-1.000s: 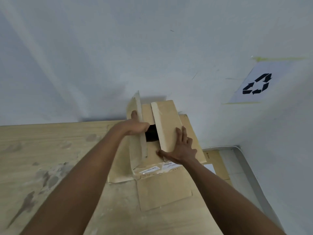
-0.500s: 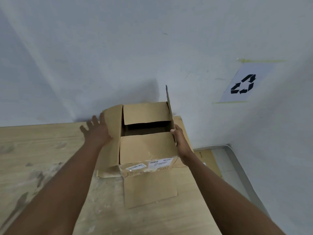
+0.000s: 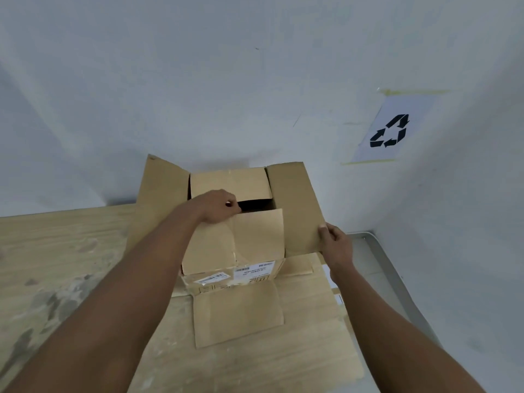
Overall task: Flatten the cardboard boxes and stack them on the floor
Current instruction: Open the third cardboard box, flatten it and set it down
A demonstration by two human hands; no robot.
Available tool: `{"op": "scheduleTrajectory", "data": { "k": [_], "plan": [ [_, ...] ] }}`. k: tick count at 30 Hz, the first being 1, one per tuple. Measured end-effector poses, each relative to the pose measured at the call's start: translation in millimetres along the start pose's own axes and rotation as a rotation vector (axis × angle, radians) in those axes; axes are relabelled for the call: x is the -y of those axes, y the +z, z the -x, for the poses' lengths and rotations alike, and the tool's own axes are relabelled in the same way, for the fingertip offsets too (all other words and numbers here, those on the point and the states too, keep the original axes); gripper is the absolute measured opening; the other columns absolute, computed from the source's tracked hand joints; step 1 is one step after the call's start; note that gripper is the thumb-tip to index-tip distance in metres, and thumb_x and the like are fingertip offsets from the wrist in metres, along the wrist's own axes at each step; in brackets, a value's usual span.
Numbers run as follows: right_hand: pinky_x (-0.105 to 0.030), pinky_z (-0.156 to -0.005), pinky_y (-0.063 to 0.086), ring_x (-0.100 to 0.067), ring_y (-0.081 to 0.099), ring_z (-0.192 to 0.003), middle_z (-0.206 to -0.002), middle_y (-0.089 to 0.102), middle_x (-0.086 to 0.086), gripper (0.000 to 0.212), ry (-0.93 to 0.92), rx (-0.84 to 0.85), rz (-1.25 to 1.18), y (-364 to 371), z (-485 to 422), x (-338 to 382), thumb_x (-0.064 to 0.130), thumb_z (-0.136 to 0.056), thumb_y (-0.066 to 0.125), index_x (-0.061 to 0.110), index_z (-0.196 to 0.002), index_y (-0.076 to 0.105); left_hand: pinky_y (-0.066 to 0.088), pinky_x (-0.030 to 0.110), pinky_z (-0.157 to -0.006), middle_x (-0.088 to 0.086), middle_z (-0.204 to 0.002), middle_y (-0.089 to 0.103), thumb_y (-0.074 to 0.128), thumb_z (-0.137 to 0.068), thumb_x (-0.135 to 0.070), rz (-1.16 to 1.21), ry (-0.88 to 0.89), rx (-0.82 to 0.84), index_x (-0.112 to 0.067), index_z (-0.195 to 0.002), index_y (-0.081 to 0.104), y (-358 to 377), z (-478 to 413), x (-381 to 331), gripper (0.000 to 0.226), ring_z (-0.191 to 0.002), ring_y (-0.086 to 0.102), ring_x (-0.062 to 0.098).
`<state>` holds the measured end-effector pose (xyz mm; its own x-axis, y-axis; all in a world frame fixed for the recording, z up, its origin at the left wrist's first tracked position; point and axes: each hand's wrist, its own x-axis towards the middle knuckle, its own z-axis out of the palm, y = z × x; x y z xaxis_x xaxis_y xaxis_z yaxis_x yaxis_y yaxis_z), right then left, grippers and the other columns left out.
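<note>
So this is the opening-up step, I'd say: the box isn't flat yet, the top flaps are just getting spread apart

Left to right. The pale, stained wooden tabletop (image 3: pixel 71 251) carries the brown corrugated cardboard box (image 3: pixel 255 268), which stands upright at the table's far right end, close to the white wall. Its long left flap (image 3: pixel 161 194) is folded outward. The left hand (image 3: pixel 218 207) has curled fingers hooked over the edge of the near top flap (image 3: pixel 255 236), right at the gap, so it's gripping that flap. The dark opening (image 3: pixel 255 204) between the near and far flaps shows nothing I can make out, too shadowed to say if anything's inside. The long right flap (image 3: pixel 297 205) is swung out and the right hand (image 3: pixel 336 245) pinches its outer corner. A bottom flap (image 3: pixel 238 313) lies splayed on the table toward the camera, so the underside looks undone already

Next move, my guess: get all four top flaps out, then push opposite corners together so the walls collapse. A creased wall could buckle instead of folding

Off right there's a white paper recycling sign (image 3: pixel 391 131) taped to the wall
</note>
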<state>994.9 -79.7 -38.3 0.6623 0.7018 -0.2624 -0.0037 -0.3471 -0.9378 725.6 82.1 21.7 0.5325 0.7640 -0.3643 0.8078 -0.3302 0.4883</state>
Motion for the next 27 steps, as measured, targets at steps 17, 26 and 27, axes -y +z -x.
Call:
{"op": "scheduleTrajectory", "data": {
  "k": [17, 26, 27],
  "plan": [
    [-0.042, -0.099, 0.024, -0.020, 0.041, -0.128, -0.130, 0.064, 0.007, 0.037, -0.884, 0.495, 1.349, 110.8, -27.1, 26.9, 0.034, -0.093, 0.054, 0.030, -0.130, 0.061, 0.056, 0.037, -0.092, -0.001, -0.120, 0.069, 0.080, -0.074, -0.051, -0.200, -0.032, 0.534, -0.021, -0.127, 0.066, 97.9, 21.2, -13.7, 0.062, -0.102, 0.066, 0.020],
    [-0.063, -0.118, 0.012, -0.029, -0.003, -0.155, -0.168, -0.004, 0.001, 0.097, -0.831, 0.334, 1.195, 134.0, -48.3, 46.0, 0.040, -0.084, 0.065, 0.030, -0.159, 0.005, 0.053, 0.039, -0.100, -0.005, -0.134, 0.061, 0.084, -0.068, -0.050, -0.322, -0.037, 0.790, -0.027, -0.142, 0.054, 106.8, 23.4, -16.8, 0.084, -0.117, 0.060, 0.019],
    [-0.064, -0.118, 0.008, -0.029, -0.010, -0.155, -0.168, -0.011, 0.003, 0.101, -0.789, 0.337, 1.213, 134.8, -57.1, 50.4, 0.040, -0.084, 0.067, 0.031, -0.159, 0.000, 0.051, 0.039, -0.102, -0.007, -0.136, 0.060, 0.085, -0.067, -0.052, -0.321, -0.031, 0.822, -0.028, -0.143, 0.053, 106.4, 22.9, -17.6, 0.085, -0.120, 0.059, 0.019]
  ]
}}
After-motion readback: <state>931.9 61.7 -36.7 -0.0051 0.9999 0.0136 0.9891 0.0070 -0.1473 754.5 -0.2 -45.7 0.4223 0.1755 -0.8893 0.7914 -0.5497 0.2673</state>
